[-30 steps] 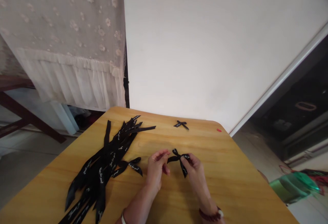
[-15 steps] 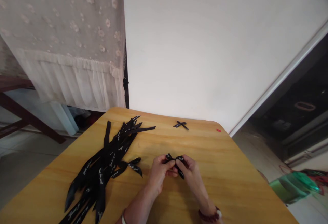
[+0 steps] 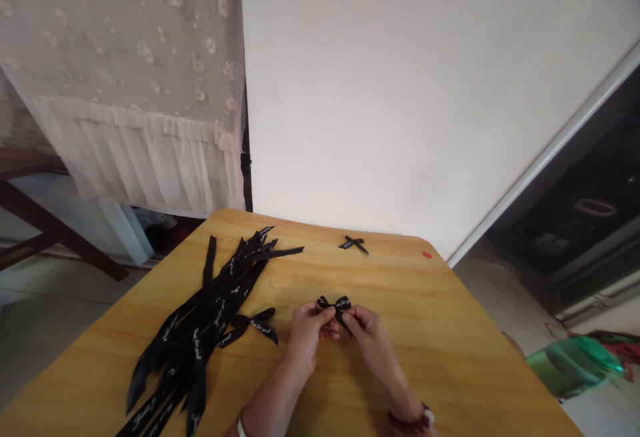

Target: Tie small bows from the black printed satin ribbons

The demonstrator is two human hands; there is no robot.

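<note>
Between my hands, a little above the table, is a black ribbon bow [image 3: 342, 303] with white lettering and its two loops pointing up. My left hand [image 3: 311, 330] pinches its left side near the knot, thumb on top. My right hand [image 3: 364, 332] grips the lower right part, where a tail hangs down; the fingers partly hide it. A finished-looking small black bow [image 3: 353, 243] lies near the table's far edge. Left of my hands spreads a pile of black printed ribbons [image 3: 213, 317], with a looped ribbon [image 3: 260, 325] at its right side.
The wooden table [image 3: 450, 357] stands against a white panel [image 3: 380, 90]. A small red piece [image 3: 427, 255] lies at the far right corner. Past the right edge is a green transparent container [image 3: 573, 365]. A lace curtain [image 3: 150, 90] hangs at the back left.
The bow's loops now stand out above my fingers. My right hand has moved from the right loop down to the lower tail; my left hand has shifted slightly left.
</note>
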